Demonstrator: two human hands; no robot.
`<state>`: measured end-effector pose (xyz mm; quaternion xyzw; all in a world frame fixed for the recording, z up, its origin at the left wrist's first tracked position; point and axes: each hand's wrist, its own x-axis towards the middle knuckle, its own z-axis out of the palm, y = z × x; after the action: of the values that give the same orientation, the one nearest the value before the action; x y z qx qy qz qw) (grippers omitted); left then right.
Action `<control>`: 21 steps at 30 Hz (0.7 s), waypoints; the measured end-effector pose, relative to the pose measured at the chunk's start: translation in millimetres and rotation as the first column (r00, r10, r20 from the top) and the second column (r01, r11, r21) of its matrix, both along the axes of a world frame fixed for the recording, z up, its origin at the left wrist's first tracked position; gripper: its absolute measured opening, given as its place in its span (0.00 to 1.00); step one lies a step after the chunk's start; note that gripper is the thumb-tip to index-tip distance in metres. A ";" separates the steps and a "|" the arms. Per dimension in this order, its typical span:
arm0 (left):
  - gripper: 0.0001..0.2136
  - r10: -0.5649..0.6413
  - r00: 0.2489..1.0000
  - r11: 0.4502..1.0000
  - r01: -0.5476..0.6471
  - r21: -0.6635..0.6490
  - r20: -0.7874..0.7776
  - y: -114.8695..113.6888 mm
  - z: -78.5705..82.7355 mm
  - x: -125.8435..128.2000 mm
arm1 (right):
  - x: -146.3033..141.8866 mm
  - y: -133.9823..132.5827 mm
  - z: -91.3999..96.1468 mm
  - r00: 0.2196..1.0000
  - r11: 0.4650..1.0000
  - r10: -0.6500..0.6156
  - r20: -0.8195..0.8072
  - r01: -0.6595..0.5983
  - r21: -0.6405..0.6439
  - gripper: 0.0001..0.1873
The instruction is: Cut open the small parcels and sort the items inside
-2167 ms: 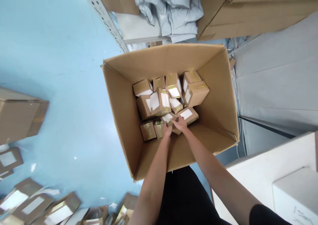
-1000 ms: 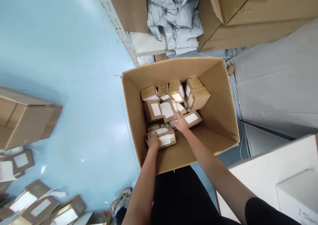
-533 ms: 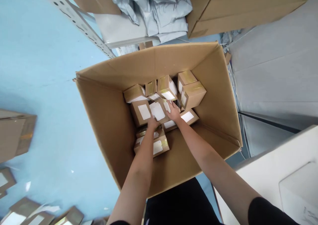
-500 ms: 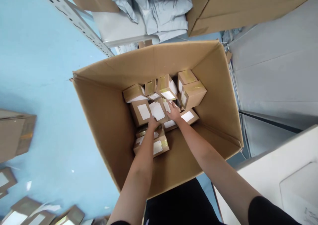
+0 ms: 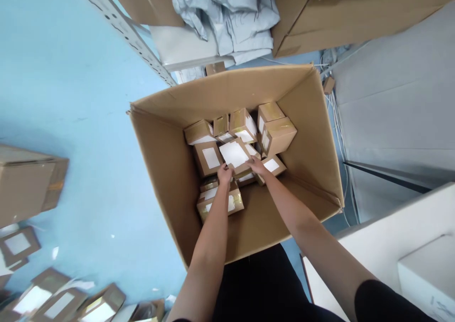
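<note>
Labelled parcel [image 5: 234, 155], a small brown box with a broad white sticker on its top face, sits tilted at the middle of the heap inside the big open carton [image 5: 167, 156]. Both hands meet at its near edge. The left hand [image 5: 225, 174] grips the corner at 7 o'clock of the parcel, fingers curled tight and pressed together over the edge. The right hand [image 5: 258, 166] lies at the parcel's 4 o'clock corner with its fingertips against the side; whether they close round it is too small to tell.

Other small taped boxes crowd the parcel:
- one with a square label [image 5: 209, 158] just beside it at 9 o'clock
- a row of three [image 5: 243, 125] along the carton's far wall at 12 o'clock
- two stacked cubes [image 5: 279, 134] at 2 o'clock
- a flat one [image 5: 273, 165] under the right wrist
- a pair bound in gold tape [image 5: 220, 203] at 6 o'clock, beneath the left forearm

The carton stands on a pale blue floor [image 5: 71, 99]. Beyond it at 12 o'clock lie grey poly mailers [image 5: 234, 13]. More cardboard boxes [image 5: 355, 18] are at 1 o'clock. At 8 o'clock, loose labelled boxes [image 5: 53, 303] are scattered on the floor.
</note>
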<state>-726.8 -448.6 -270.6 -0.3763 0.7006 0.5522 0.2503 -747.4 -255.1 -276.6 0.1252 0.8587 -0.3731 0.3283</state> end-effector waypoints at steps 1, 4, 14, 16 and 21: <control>0.12 0.018 1.000 1.000 -0.018 -0.001 -0.020 -0.9 16.1 1.6 | -1.1 3.2 15.9 0.999 0.999 -0.036 -0.012 0.036 -0.038 0.30; 0.09 0.054 0.996 0.999 -0.054 -0.001 -0.072 -4.4 72.3 17.9 | -7.1 9.4 74.3 0.994 0.981 -0.105 -0.038 0.097 -0.169 0.31; 0.05 0.520 0.823 0.701 -0.565 0.435 0.230 1.6 231.8 156.4 | -3.5 -56.4 187.8 0.943 0.897 0.331 -0.035 -0.326 -0.300 0.21; 0.04 0.545 0.760 0.613 -0.649 0.450 0.353 -12.3 241.1 167.9 | 20.5 -77.3 174.9 0.927 0.896 0.375 -0.018 -0.367 -0.251 0.19; 0.08 0.425 0.780 0.649 -0.617 0.445 0.460 -67.7 249.3 172.8 | 81.1 -92.0 142.9 0.899 0.869 0.433 0.061 -0.399 -0.293 0.26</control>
<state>-553.9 -516.3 -21.4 -0.5531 0.3106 0.7176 0.2876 -666.2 -347.1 -133.7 -0.0864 0.7833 -0.3998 0.4681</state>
